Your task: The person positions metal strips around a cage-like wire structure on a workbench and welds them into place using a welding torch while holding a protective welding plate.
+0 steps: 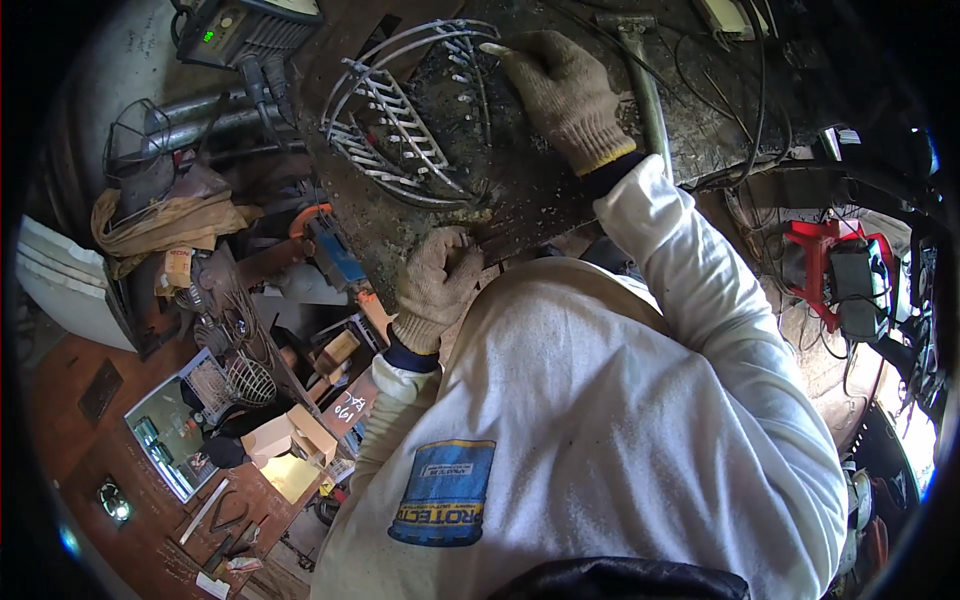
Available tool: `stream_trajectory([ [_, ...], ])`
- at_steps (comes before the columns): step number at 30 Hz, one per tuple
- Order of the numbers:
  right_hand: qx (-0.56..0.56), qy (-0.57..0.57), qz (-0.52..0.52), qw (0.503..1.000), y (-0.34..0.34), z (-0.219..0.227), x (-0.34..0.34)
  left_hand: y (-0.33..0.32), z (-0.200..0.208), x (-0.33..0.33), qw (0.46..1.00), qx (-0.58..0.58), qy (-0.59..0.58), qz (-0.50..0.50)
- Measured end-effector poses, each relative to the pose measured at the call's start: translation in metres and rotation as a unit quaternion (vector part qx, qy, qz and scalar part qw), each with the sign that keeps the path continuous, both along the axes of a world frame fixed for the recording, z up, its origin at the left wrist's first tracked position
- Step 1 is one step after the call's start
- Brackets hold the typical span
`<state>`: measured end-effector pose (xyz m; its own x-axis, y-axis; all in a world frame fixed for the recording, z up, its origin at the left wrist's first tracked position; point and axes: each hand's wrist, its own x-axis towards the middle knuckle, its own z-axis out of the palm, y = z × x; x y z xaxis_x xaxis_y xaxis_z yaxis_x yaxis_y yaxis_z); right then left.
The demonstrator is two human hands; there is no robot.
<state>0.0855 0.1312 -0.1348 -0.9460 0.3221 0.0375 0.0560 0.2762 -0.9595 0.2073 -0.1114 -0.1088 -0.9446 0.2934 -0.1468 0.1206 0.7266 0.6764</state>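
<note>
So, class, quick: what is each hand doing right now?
Left hand: gloved, curled at the edge of the bench; what it holds cannot be told.
Right hand: gloved, pinching a wire of the wire frame.

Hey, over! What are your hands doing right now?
Right hand pinching a thin rod at the wire frame. Left hand resting on the dark metal bench edge. Hammer lying just beside the right hand.

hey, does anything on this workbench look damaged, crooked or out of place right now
The wire grille under the right gloved hand looks uneven: its rods splay at differing angles and the outer hoops don't line up. The metal bench top is scorched and spattered. The left gloved hand rests at the bench's near edge. Nothing looks spilled.
</note>
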Motion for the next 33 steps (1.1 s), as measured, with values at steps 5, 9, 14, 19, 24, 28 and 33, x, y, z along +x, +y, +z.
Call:
stream_trajectory([
  [5,-0.026,0.019,0.001,0.999,-0.004,-0.004,0.002,-0.004,-0.006,0.001,1.0,-0.02,0.019,-0.003],
  [9,-0.034,0.011,0.012,0.999,-0.002,-0.002,0.014,0.001,0.001,0.001,1.0,-0.011,-0.005,0.012],
  [14,0.037,0.039,0.037,0.998,0.001,-0.005,0.014,0.004,0.0,-0.002,1.0,0.007,0.006,0.008],
  [19,0.019,0.047,0.032,0.998,0.001,-0.001,0.018,-0.001,-0.006,0.0,0.998,-0.008,0.054,-0.014],
  [24,-0.022,0.049,0.052,0.997,0.0,-0.001,0.029,0.002,-0.001,0.001,1.0,-0.007,0.012,0.011],
  [28,0.048,0.094,0.051,0.993,0.002,-0.002,0.028,0.001,-0.001,0.001,1.0,-0.003,-0.001,0.016],
  [33,0.033,0.127,0.046,0.99,0.005,0.001,0.035,0.002,0.001,0.001,1.0,-0.007,-0.018,0.019],
])
